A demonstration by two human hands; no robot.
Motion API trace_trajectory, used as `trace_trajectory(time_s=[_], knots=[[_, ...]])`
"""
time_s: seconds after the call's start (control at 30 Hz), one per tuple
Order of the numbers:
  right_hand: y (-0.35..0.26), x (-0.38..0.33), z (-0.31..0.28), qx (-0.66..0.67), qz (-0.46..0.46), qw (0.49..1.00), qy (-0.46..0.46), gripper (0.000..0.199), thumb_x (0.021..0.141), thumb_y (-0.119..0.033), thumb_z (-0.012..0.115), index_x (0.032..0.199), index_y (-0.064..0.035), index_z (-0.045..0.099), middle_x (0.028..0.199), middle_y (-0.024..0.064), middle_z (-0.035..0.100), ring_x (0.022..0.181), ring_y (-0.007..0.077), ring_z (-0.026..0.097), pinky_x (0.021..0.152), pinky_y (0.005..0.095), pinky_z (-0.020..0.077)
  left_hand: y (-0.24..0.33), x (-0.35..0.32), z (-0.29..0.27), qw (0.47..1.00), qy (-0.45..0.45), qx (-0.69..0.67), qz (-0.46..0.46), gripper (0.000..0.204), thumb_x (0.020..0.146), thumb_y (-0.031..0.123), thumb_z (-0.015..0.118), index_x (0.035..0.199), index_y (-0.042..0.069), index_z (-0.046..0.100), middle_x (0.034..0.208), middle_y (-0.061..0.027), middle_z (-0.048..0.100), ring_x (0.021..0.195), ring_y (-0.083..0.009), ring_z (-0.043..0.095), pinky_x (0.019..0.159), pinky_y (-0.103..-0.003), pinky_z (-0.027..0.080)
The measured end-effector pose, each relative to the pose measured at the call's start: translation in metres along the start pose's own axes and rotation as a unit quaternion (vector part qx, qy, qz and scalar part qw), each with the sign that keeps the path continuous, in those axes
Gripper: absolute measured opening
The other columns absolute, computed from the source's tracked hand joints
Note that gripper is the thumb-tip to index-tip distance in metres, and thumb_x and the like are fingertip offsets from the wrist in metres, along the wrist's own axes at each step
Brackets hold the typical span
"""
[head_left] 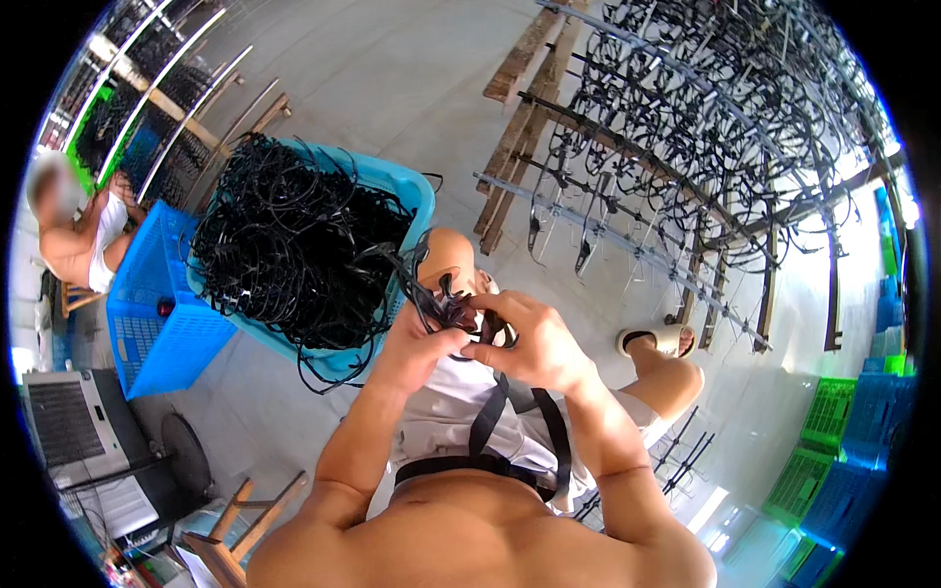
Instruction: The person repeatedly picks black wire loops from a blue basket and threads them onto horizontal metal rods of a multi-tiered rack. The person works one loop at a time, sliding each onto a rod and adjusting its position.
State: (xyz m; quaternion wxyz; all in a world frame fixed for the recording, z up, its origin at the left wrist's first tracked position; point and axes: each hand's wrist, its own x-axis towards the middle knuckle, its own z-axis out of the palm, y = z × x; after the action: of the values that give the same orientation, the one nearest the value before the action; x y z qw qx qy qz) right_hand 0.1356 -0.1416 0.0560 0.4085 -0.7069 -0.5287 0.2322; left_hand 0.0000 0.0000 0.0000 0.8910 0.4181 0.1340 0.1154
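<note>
Left hand and right hand, grips closed together on a bundle of black plastic parts. The bundle sits just right of the blue basket heaped with similar black parts.

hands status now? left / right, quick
Left hand: closed on the black plastic frame piece.
Right hand: closed on the same piece from the other side.

Both hands, left hand and right hand, meet over the lap on a small frame piece. Left of them sits a basket heaped with frames, a crate further left. The hanging rack is ahead-right, the sandalled foot right.
</note>
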Motion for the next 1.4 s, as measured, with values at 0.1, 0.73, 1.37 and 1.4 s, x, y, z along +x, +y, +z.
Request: trace_trajectory(time_s=[0.1, 0.73, 1.37, 1.4], knots=[[0.008, -0.005, 0.004, 0.226, 0.029, 0.974, 0.014, 0.041, 0.077, -0.016, 0.076, 0.111, -0.0061, 0.055, 0.081, 0.0011, 0.059, 0.071, 0.014, 0.055, 0.067, 0.029, 0.0458, 0.011, 0.002, 0.01, 0.998, -0.026, 0.063, -0.018, 0.075, 0.071, 0.005, 0.07, 0.137, 0.002, 0.034, 0.103, -0.0075, 0.06, 0.091, -0.0154, 0.058, 0.082, -0.029, 0.047], [0.03, -0.024, 0.0, 0.254, -0.07, 0.962, 0.076, 0.031, 0.07, -0.016, 0.078, 0.089, -0.0038, 0.057, 0.076, 0.0038, 0.055, 0.067, 0.0127, 0.046, 0.066, 0.0278, 0.0392, -0.045, 0.022, 0.025, 0.986, 0.065, -0.117, 0.094, 0.039, 0.076, 0.005, 0.068, 0.111, 0.004, 0.051, 0.089, 0.0, 0.06, 0.083, -0.01, 0.056, 0.079, -0.026, 0.044], [0.033, -0.027, 0.029, 0.427, -0.116, 0.895, 0.061, 0.024, 0.068, -0.007, 0.077, 0.085, -0.0007, 0.06, 0.078, 0.0077, 0.059, 0.074, 0.0186, 0.054, 0.076, 0.0362, 0.0454, -0.041, 0.036, 0.021, 0.975, 0.119, -0.171, 0.079, 0.027, 0.077, 0.004, 0.058, 0.103, 0.002, 0.053, 0.085, -0.0077, 0.059, 0.074, -0.0176, 0.059, 0.064, -0.029, 0.047], [0.036, -0.032, 0.028, 0.451, -0.108, 0.883, 0.069, 0.022, 0.07, -0.009, 0.076, 0.084, -0.0016, 0.06, 0.081, 0.0091, 0.061, 0.078, 0.0207, 0.057, 0.079, 0.0397, 0.0462, -0.033, 0.033, 0.016, 0.976, 0.12, -0.155, 0.092, 0.029, 0.075, 0.003, 0.057, 0.104, 0.003, 0.054, 0.087, -0.0086, 0.059, 0.073, -0.0182, 0.058, 0.063, -0.03, 0.047]])
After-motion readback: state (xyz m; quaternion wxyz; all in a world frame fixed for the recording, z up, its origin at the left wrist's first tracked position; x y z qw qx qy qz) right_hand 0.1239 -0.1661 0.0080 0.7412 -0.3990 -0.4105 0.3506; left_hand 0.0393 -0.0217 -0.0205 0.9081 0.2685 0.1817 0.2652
